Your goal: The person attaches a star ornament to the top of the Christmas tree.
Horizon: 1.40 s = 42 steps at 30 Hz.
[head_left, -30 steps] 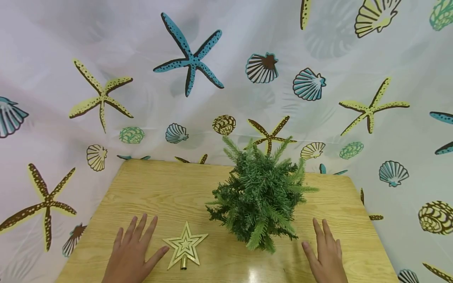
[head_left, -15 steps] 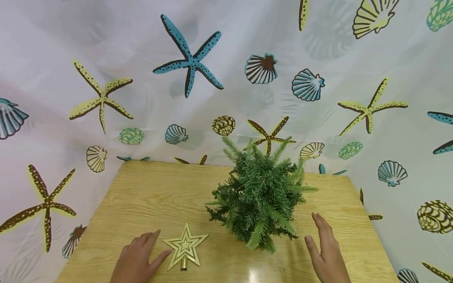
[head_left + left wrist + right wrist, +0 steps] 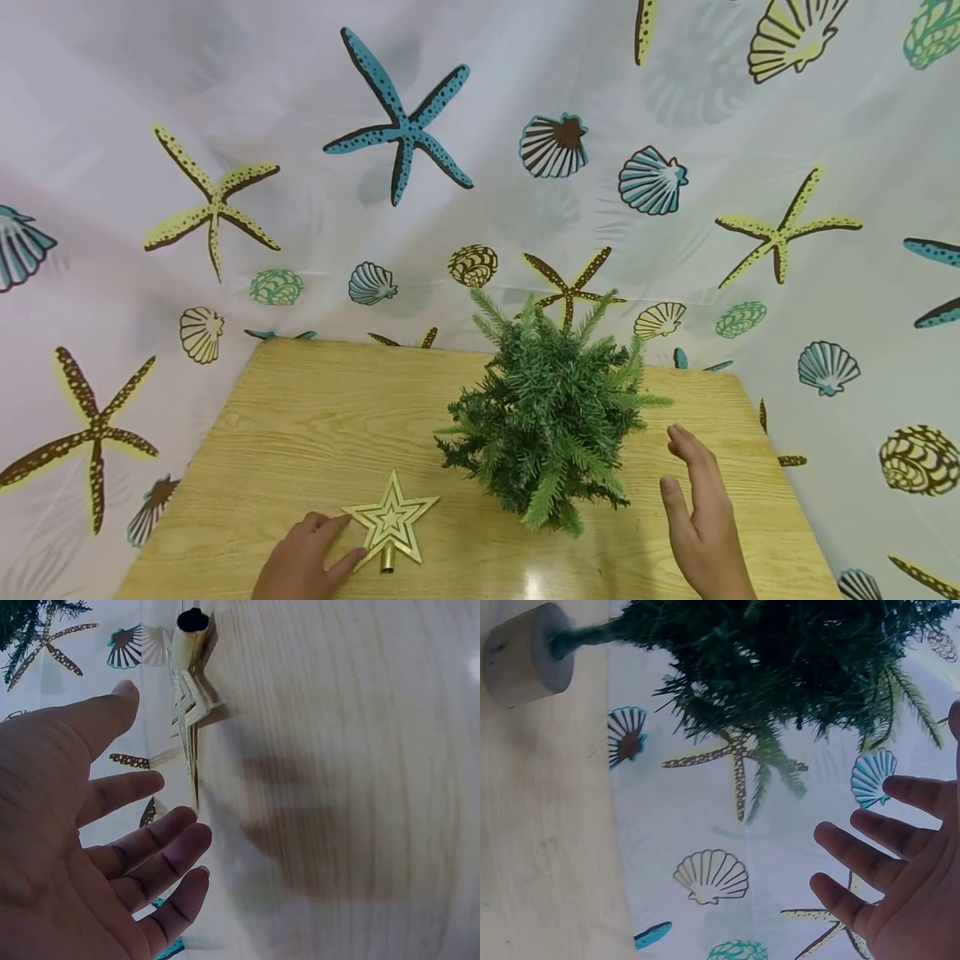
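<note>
A gold star tree topper point(image 3: 390, 518) lies on the wooden table, its short socket toward the person. At its left side is the left hand point(image 3: 303, 560), fingers bent loosely, with index finger and thumb right at the star's left points. In the left wrist view the star's open-ended socket point(image 3: 190, 641) shows beyond the thumb, and the hand's fingers are apart. A small artificial Christmas tree point(image 3: 551, 417) stands right of the middle; its round wooden base point(image 3: 529, 656) shows in the right wrist view. The right hand point(image 3: 705, 521) hovers to the tree's right, fingers extended, holding nothing.
The wooden table point(image 3: 322, 408) reaches back to a white curtain point(image 3: 480, 192) printed with starfish and shells. This curtain also encloses the left and right sides. Several tree branches spread wide of the base.
The left hand has drawn back and right to the star, its fingers bending from flat. The right hand has risen from low over the table and turned its palm toward the tree.
</note>
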Available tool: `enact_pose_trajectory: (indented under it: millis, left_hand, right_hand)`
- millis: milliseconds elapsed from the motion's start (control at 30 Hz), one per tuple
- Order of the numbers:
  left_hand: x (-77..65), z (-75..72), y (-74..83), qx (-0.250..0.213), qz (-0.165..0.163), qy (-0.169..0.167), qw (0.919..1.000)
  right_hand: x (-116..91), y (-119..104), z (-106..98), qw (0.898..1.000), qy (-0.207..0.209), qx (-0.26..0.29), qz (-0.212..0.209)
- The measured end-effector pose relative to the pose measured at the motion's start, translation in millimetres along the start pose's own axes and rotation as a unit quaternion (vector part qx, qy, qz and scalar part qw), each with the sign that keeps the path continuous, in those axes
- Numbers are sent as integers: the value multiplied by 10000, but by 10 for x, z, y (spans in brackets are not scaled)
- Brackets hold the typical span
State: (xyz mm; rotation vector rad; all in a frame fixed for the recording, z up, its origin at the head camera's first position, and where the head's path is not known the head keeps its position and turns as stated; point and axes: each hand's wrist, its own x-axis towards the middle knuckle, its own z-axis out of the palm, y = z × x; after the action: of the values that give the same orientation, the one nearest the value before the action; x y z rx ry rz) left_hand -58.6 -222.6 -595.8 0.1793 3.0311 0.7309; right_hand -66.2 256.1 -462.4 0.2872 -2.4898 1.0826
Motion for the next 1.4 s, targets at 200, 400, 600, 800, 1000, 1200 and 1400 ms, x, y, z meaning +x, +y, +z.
enact_pose_trajectory:
  millis: [200,400,600,800,1000,1200,1400]
  left_hand:
    - [-13,83,14,-156,-162,-92,9997]
    - [-9,102,47,-273,-342,-134,9990]
    - [43,138,51,-408,-563,-199,9974]
    - [72,152,104,-590,-865,-278,9941]
    - [87,194,138,-537,-1000,-151,9934]
    - [97,270,174,-478,-1114,-410,9918]
    - [109,260,272,-1094,-1235,-691,9839]
  right_hand:
    - [129,-102,-1,9978,262,158,-589]
    - [247,-182,-12,9939,398,316,-976]
    - [384,-260,-17,9907,573,296,-1196]
    - [503,-342,-18,9812,1448,139,-1272]
    - [619,-408,-35,9696,1967,169,-1449]
    - [719,-468,-55,9683,1864,206,-1652]
    - [783,-499,-69,9667,1837,227,-1769]
